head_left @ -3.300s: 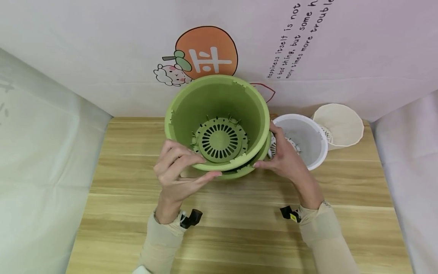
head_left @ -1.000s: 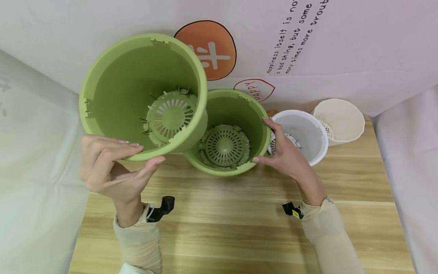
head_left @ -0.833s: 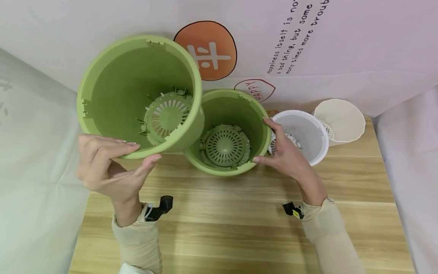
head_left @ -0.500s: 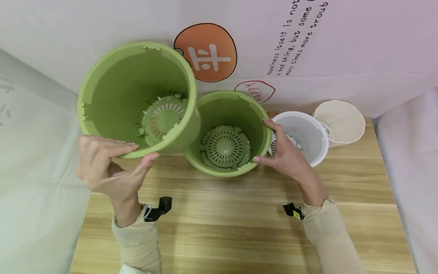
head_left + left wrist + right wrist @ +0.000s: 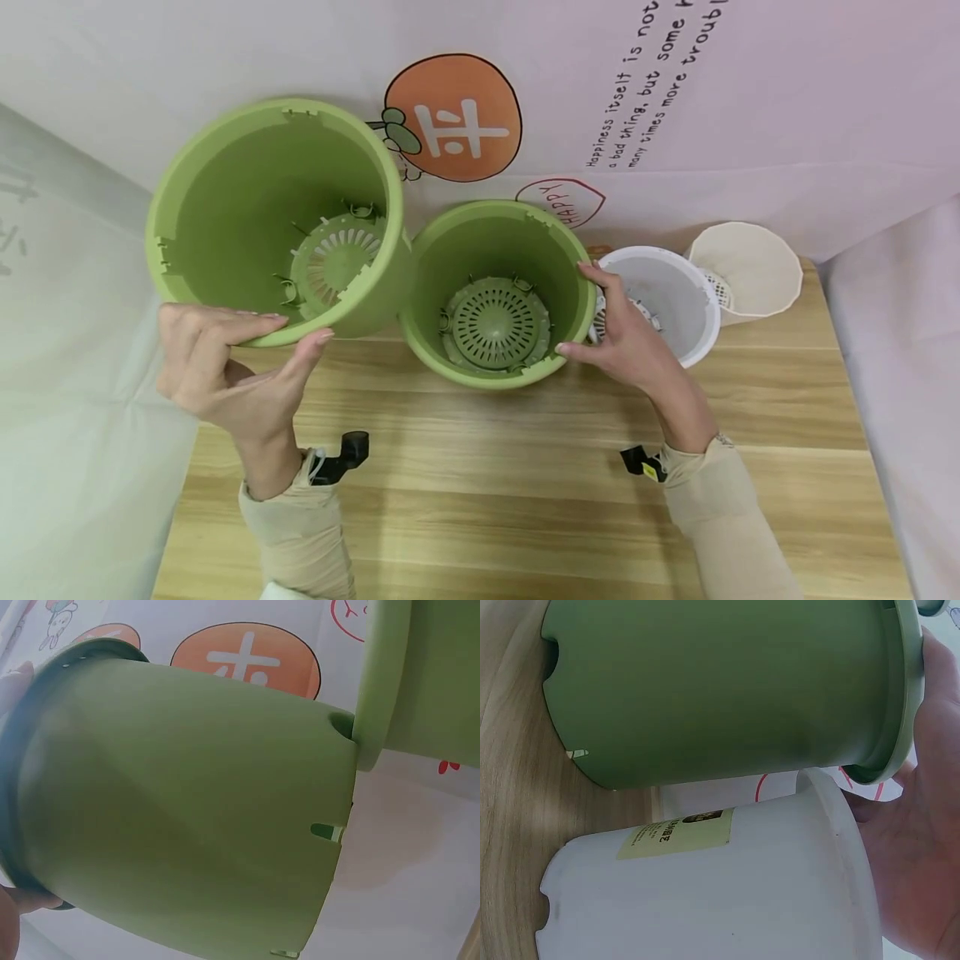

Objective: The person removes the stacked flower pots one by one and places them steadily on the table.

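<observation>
- The lifted green flowerpot (image 5: 273, 217) hangs in the air over the table's left end, tilted so its mouth faces the camera and the slotted drain insert (image 5: 330, 260) in its bottom shows; it appears held this way to keep it clear of the other pot.
- The left hand (image 5: 225, 375) pinches its near rim, fingers over the lip and thumb beneath, so the pot's body extends up and away from the grip.
- The second green flowerpot (image 5: 498, 292) stands upright on the wooden table (image 5: 525, 500), just beside the lifted one.
- The right hand (image 5: 626, 337) cups its right rim and wall with curved fingers, seemingly steadying it.
- A white flowerpot (image 5: 663, 304) sits right behind that hand, and a cream pot (image 5: 750, 271) lies tipped near it.
</observation>
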The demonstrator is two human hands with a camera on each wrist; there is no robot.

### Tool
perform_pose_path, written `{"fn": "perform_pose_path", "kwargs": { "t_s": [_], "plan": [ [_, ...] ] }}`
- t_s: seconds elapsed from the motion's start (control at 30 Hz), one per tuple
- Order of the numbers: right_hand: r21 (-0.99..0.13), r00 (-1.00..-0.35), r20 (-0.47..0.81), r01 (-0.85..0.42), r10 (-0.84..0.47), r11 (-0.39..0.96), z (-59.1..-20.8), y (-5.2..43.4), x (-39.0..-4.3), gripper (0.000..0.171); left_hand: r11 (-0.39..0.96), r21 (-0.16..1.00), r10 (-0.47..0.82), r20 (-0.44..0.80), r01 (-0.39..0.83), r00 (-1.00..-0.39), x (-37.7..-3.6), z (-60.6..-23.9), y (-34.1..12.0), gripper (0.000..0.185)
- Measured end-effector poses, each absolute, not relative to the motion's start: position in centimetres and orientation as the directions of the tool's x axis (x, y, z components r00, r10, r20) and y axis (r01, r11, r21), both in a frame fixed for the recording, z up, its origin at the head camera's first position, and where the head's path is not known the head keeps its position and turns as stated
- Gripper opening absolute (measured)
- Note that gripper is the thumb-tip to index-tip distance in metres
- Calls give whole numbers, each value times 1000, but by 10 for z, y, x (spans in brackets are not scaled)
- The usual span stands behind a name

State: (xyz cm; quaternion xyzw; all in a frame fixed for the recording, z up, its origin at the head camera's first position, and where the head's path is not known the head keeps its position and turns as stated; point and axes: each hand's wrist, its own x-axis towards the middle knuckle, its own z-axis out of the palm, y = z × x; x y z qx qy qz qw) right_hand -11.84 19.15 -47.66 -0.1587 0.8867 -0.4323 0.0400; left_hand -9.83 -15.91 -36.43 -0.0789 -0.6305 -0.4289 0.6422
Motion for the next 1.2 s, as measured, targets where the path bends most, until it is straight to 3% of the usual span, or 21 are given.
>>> {"fn": "perform_pose_path", "kwargs": {
  "t_s": [0.53,1.2],
  "plan": [
    [-771,-947,75,-254,-313,584,-477,192,-118,108,653,478,-496,856,588,-146,-98,-364,-170,74],
    [-786,-948,77,-249,-310,566,-479,192,-117,109,674,501,-441,863,544,-248,-101,-403,-183,68]
  ]
}}
